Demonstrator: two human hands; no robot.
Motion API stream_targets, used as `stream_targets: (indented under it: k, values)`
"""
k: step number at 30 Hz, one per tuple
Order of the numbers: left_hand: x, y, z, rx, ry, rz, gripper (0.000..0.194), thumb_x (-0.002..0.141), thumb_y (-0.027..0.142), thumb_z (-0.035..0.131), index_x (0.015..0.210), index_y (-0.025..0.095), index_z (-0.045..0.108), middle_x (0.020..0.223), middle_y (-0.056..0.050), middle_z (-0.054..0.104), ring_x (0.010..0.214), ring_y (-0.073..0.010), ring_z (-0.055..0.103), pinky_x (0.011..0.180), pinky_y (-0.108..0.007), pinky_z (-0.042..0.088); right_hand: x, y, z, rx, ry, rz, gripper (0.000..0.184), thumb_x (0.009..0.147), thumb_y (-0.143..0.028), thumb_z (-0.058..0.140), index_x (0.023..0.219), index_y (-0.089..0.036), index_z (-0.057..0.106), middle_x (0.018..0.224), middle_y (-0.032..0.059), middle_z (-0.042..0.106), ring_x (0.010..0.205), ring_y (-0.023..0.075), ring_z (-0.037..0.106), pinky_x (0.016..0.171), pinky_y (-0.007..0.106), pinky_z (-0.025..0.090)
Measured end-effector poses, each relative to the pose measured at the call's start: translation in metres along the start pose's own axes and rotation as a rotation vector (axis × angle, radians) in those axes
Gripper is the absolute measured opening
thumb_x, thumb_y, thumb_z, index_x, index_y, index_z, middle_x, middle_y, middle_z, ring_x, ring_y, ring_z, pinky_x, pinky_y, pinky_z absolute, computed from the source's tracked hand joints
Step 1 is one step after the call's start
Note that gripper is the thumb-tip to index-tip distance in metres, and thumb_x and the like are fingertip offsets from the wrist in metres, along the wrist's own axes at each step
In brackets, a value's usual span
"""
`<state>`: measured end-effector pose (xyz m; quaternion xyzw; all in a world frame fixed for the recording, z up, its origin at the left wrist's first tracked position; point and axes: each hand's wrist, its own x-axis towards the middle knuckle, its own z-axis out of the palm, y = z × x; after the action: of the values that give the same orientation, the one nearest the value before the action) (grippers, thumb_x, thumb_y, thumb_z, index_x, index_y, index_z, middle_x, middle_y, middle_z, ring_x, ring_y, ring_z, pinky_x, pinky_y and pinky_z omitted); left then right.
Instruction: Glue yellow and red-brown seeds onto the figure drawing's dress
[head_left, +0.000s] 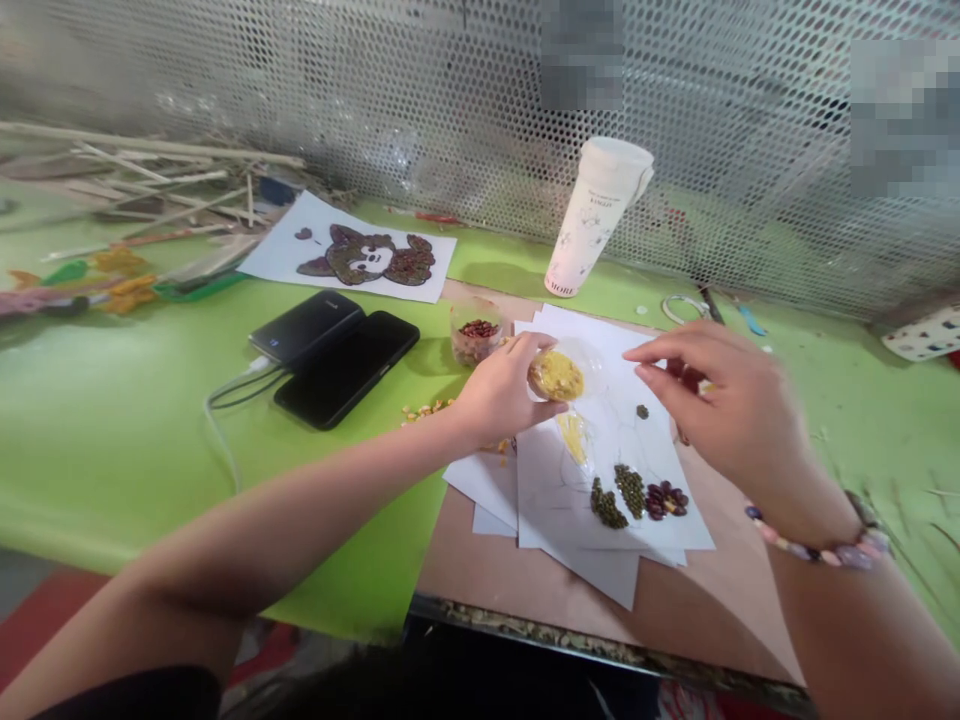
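My left hand (pixel 501 392) is wrapped round a small clear plastic cup (pixel 561 376) of yellow grains, tilted over the white paper (pixel 540 515). Right of the cup, my right hand (pixel 716 395) hovers with thumb and index fingertips close together and the other fingers curled; a speck of yellow shows among them, too small to name. On the paper, below the cup, lies a glossy patch of yellow grains (pixel 574 437). Two leaf shapes of green beans (pixel 630 490) and a flower of dark red beans (pixel 667 500) lie lower down. A small dark round cluster (pixel 642 411) sits higher up.
A clear cup of red beans (pixel 478 332) stands behind my left hand, loose corn kernels (pixel 429 410) beside it. Left are a black phone (pixel 349 370), a cabled power bank (pixel 307 328) and a bean picture (pixel 367 262). A white tumbler (pixel 598 220) stands before the perforated metal screen (pixel 480 120).
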<state>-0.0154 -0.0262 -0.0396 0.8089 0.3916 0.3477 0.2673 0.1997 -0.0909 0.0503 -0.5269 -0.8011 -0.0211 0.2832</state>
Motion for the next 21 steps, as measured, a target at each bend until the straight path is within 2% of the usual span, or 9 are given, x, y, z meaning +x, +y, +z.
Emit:
stream_targets:
  k: [3, 8, 14, 17, 21]
  values:
    - [-0.001, -0.003, 0.003, 0.028, -0.002, 0.066, 0.059, 0.074, 0.031, 0.079, 0.123, 0.018, 0.048, 0.126, -0.012, 0.062, 0.117, -0.0279, 0.062, 0.096, -0.044, 0.053, 0.010, 0.010, 0.005, -0.024, -0.061, -0.075, 0.013, 0.093, -0.023, 0.061, 0.098, -0.026, 0.073, 0.098, 0.0024, 0.069, 0.074, 0.0152, 0.061, 0.063, 0.031, 0.046]
    - [0.000, -0.008, 0.007, 0.056, -0.010, 0.136, 0.059, 0.075, 0.037, 0.078, 0.122, 0.018, 0.047, 0.124, -0.013, 0.062, 0.116, -0.0284, 0.063, 0.094, -0.043, 0.054, 0.027, 0.002, 0.012, -0.122, -0.167, -0.239, 0.016, 0.094, -0.023, 0.060, 0.091, -0.022, 0.076, 0.096, 0.0066, 0.070, 0.089, 0.0223, 0.062, 0.078, 0.039, 0.049]
    - [0.000, -0.010, 0.011, 0.149, 0.042, 0.190, 0.057, 0.076, 0.040, 0.073, 0.122, 0.017, 0.047, 0.117, -0.013, 0.065, 0.107, -0.0285, 0.065, 0.088, -0.043, 0.055, 0.038, -0.006, 0.015, -0.227, -0.248, -0.339, 0.016, 0.091, -0.018, 0.064, 0.087, -0.023, 0.078, 0.097, 0.0065, 0.069, 0.090, 0.0226, 0.058, 0.075, 0.036, 0.047]
    - [0.000, -0.010, 0.011, 0.217, 0.094, 0.210, 0.055, 0.077, 0.042, 0.070, 0.121, 0.017, 0.049, 0.114, -0.013, 0.067, 0.102, -0.0288, 0.067, 0.084, -0.043, 0.056, 0.040, -0.005, 0.014, -0.211, -0.243, -0.353, 0.015, 0.091, -0.018, 0.063, 0.086, -0.021, 0.077, 0.100, 0.0071, 0.069, 0.093, 0.0233, 0.060, 0.077, 0.037, 0.048]
    - [0.002, -0.008, 0.010, 0.263, 0.127, 0.216, 0.056, 0.077, 0.042, 0.071, 0.122, 0.016, 0.050, 0.116, -0.013, 0.069, 0.102, -0.0291, 0.069, 0.080, -0.041, 0.057, 0.041, -0.001, 0.004, -0.154, -0.109, -0.312, 0.012, 0.093, -0.024, 0.063, 0.086, -0.021, 0.072, 0.103, 0.0071, 0.070, 0.099, 0.0243, 0.062, 0.086, 0.040, 0.048]
